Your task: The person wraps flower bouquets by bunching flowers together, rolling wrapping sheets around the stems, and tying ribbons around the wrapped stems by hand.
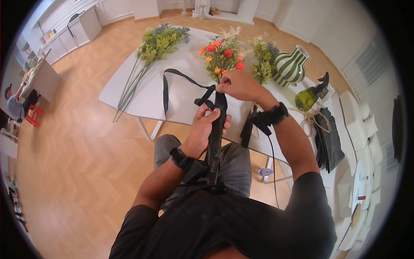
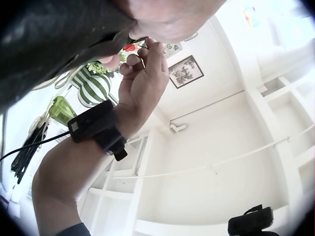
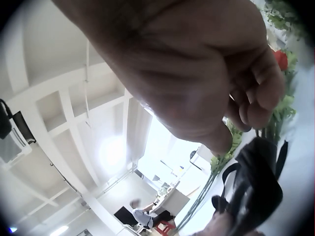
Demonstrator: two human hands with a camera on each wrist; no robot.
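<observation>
My left hand [image 1: 202, 133] grips a long, narrow black leathery roll [image 1: 214, 153], thumb on its front and fingertips round its right side. The roll runs from my lap up over the table edge. A black strap [image 1: 165, 93] loops from its upper end onto the table. My right hand [image 1: 242, 85] is at that upper end, fingers curled and fingertips close above the black material [image 3: 258, 182]; I cannot tell what they pinch. Just beyond lies a bunch of orange and red flowers [image 1: 228, 53], its lower stems hidden behind the right hand and the roll.
Long-stemmed greenery with blue flowers [image 1: 161, 41] lies on the white table [image 1: 183, 103] at left. To the right are a green-striped vase [image 1: 290, 64], a green glass vessel [image 1: 306, 100] and a black bag [image 1: 330, 142] with rope handles. A person [image 1: 17, 103] sits far left by a red stool [image 1: 33, 115].
</observation>
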